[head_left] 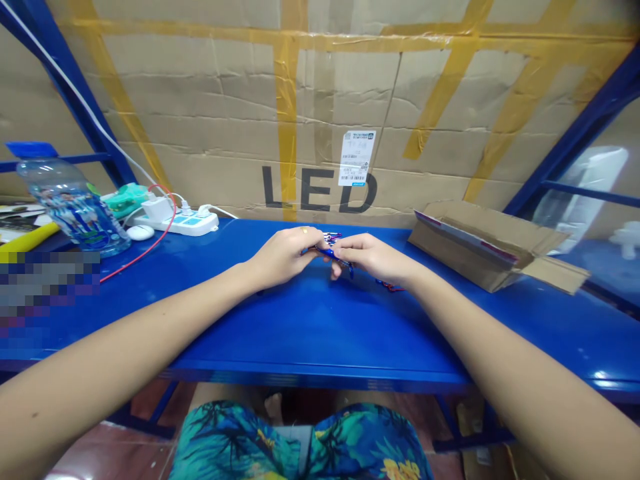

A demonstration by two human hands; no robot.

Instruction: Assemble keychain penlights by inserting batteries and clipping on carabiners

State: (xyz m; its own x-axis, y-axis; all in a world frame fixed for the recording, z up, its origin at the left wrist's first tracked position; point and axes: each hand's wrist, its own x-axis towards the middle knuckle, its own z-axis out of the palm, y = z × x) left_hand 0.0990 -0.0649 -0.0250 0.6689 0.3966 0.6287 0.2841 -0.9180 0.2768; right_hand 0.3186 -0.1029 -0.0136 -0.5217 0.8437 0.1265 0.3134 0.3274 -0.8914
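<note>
nearest are the left forearm (130, 347) and the right forearm (500, 347), coming in from the lower corners and slanting toward each other, probably so that both hands can work on one small thing. between them, below the edge of the blue surface (320, 327), is a lap in patterned shorts (240, 443).

at the middle of the surface, toward its back edge, the left hand (283, 260) and the right hand (377, 260) meet at a small blue piece (329, 253). the left fingers are curled round one side of it and the right thumb and fingers pinch the other side, perhaps because so small a thing needs steadying from both ends. the fingers cover much of it, so i cannot tell its full shape. just behind it shows a little bunch of wires (332, 237); whether the two are joined is unclear. a short red wire (391, 287) lies beside the right wrist.

farther left stand a water bottle (75, 200) and a white power strip (185, 223), a red cable (159, 248) looping in front; plugs sit in the strip, likely for power within reach. at right is a long cardboard box (455, 250), flaps spread, seemingly for easy access. behind everything rises a taped cardboard sheet (225, 147) marked "led".
</note>
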